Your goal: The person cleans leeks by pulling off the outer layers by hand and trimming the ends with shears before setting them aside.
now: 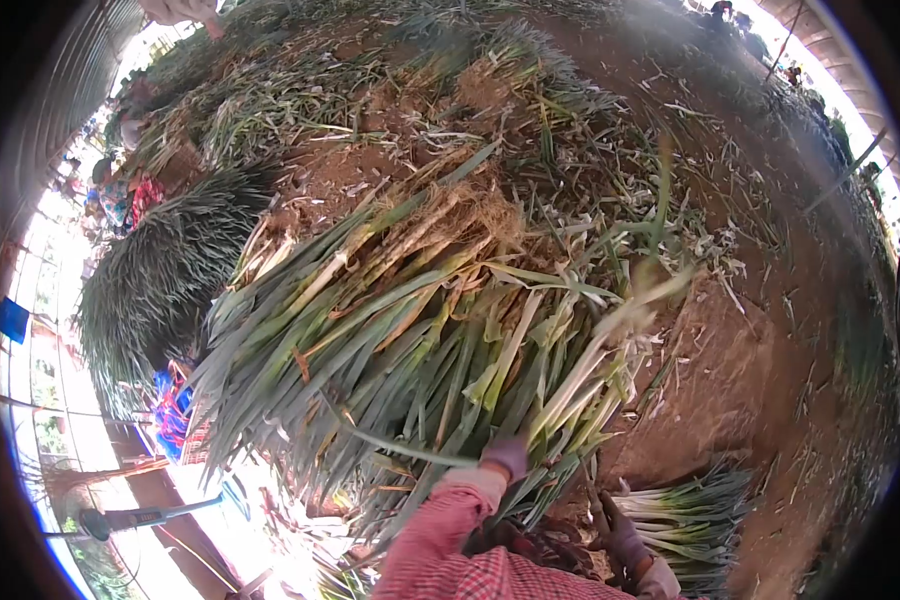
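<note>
My left hand (505, 457), in a greyish-purple glove below a pink checked sleeve, is closed around a long green onion (410, 450). One of its leaves sticks out to the left, and a pale, motion-blurred stalk and root (635, 312) rise up to the right. Beneath and beyond this hand lies a big heap of green onions (370, 320) with roots and yellowed leaves. My right hand (625, 540), gloved and dark at the fingers, is lower right with its fingers stretched upward. Beside it rests a neat bundle of cleaned green onions (685, 520), white stalks towards the hand.
Bare brown soil (715, 370) strewn with leaf scraps stretches to the right. Another dark green onion pile (165, 270) stands at left, with a person in patterned clothing (120, 195) behind it. A grey-blue handled object (160, 515) is at lower left. A hand (180, 10) shows at the top.
</note>
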A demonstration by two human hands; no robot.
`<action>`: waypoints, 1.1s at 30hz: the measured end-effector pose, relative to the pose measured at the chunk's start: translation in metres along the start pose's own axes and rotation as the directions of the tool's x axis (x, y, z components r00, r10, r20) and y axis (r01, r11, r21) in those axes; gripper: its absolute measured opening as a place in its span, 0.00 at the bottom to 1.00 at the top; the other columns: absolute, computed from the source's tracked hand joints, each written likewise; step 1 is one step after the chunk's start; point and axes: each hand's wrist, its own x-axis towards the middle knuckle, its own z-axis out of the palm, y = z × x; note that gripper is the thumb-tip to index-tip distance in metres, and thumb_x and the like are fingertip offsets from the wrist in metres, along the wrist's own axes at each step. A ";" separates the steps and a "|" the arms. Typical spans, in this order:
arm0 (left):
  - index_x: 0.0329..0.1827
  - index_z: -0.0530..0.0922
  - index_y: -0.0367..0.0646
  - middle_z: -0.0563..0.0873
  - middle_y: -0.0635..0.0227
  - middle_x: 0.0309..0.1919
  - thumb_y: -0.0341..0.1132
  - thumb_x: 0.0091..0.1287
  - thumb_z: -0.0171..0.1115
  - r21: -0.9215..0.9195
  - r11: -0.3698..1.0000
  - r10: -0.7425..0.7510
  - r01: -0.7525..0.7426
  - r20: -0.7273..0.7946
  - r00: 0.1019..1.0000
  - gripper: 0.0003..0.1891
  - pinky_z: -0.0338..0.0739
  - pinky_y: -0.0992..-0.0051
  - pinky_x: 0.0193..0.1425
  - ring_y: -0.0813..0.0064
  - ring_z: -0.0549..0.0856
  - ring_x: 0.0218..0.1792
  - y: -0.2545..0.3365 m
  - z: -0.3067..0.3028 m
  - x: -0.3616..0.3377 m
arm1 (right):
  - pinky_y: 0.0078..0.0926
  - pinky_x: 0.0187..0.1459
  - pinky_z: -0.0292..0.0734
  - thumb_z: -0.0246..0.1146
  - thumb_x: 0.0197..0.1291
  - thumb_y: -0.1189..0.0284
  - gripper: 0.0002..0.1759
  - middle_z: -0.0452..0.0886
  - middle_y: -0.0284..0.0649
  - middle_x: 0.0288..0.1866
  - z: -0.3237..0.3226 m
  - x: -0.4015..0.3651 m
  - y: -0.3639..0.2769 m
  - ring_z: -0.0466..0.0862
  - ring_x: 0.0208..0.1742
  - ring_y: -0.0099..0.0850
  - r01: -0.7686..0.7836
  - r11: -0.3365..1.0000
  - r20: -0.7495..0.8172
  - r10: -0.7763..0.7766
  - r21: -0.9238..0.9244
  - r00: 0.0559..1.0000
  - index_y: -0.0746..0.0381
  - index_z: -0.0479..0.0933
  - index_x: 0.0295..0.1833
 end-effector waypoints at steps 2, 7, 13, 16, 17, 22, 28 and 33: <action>0.79 0.40 0.55 0.71 0.42 0.64 0.43 0.61 0.61 0.046 0.994 -0.096 0.097 -0.013 0.995 0.47 0.72 0.60 0.64 0.50 0.76 0.62 -0.040 0.073 0.030 | 0.28 0.60 0.72 0.62 0.64 0.61 0.40 0.68 0.46 0.69 0.008 0.013 -0.013 0.73 0.64 0.36 0.116 0.991 -0.005 -0.117 -0.070 0.993 0.62 0.53 0.75; 0.68 0.64 0.41 0.75 0.49 0.59 0.48 0.63 0.57 -0.301 0.952 -0.050 -0.050 -0.317 0.947 0.33 0.73 0.59 0.61 0.48 0.77 0.58 -0.066 0.021 0.020 | 0.31 0.64 0.67 0.56 0.67 0.62 0.34 0.72 0.54 0.65 0.041 0.018 -0.127 0.73 0.67 0.41 0.411 0.898 0.209 -0.376 -0.159 0.903 0.61 0.54 0.75; 0.70 0.62 0.44 0.69 0.50 0.66 0.48 0.60 0.60 -0.069 0.974 -0.194 0.216 -0.744 0.639 0.36 0.71 0.57 0.63 0.51 0.73 0.63 -0.179 -0.126 0.088 | 0.29 0.63 0.71 0.70 0.41 0.79 0.58 0.71 0.47 0.67 0.055 0.116 -0.135 0.73 0.65 0.33 0.583 0.813 0.014 -0.583 0.018 0.812 0.50 0.47 0.78; 0.74 0.56 0.48 0.66 0.52 0.68 0.56 0.57 0.63 0.125 0.845 -0.335 0.520 -0.634 0.697 0.44 0.68 0.53 0.64 0.50 0.70 0.65 -0.147 -0.153 0.115 | 0.27 0.68 0.63 0.70 0.41 0.78 0.58 0.69 0.47 0.69 0.068 0.100 -0.159 0.70 0.68 0.32 0.403 0.900 0.240 -0.360 -0.166 0.902 0.51 0.46 0.78; 0.76 0.52 0.51 0.64 0.54 0.69 0.61 0.53 0.66 0.168 0.793 -0.405 0.585 -0.571 0.714 0.50 0.66 0.52 0.65 0.50 0.68 0.67 -0.144 -0.160 0.124 | 0.27 0.67 0.62 0.71 0.38 0.77 0.61 0.70 0.48 0.68 0.076 0.100 -0.154 0.70 0.69 0.35 0.462 0.881 0.337 -0.407 -0.098 0.849 0.50 0.45 0.78; 0.68 0.65 0.53 0.71 0.59 0.65 0.56 0.53 0.68 0.112 0.733 -0.443 0.671 -0.670 0.596 0.40 0.70 0.55 0.63 0.57 0.72 0.65 -0.129 -0.160 0.122 | 0.32 0.60 0.69 0.72 0.36 0.74 0.63 0.74 0.50 0.64 0.086 0.097 -0.127 0.74 0.65 0.44 0.391 0.902 0.301 -0.327 -0.184 0.896 0.47 0.44 0.79; 0.50 0.81 0.48 0.80 0.59 0.55 0.44 0.50 0.69 0.237 0.855 -0.363 0.460 -0.360 0.859 0.23 0.77 0.66 0.59 0.62 0.80 0.57 -0.140 -0.133 0.070 | 0.36 0.53 0.74 0.69 0.48 0.67 0.52 0.79 0.54 0.53 0.079 0.052 -0.092 0.81 0.53 0.47 0.371 0.905 0.252 -0.317 -0.208 0.915 0.45 0.48 0.77; 0.47 0.79 0.37 0.85 0.51 0.42 0.46 0.49 0.69 0.187 0.965 -0.096 0.185 -0.405 0.909 0.27 0.77 0.64 0.53 0.51 0.83 0.47 -0.144 -0.080 -0.048 | 0.38 0.39 0.78 0.66 0.54 0.60 0.46 0.82 0.55 0.42 0.064 0.022 -0.055 0.85 0.39 0.48 0.332 0.933 0.189 -0.304 -0.141 0.934 0.43 0.51 0.76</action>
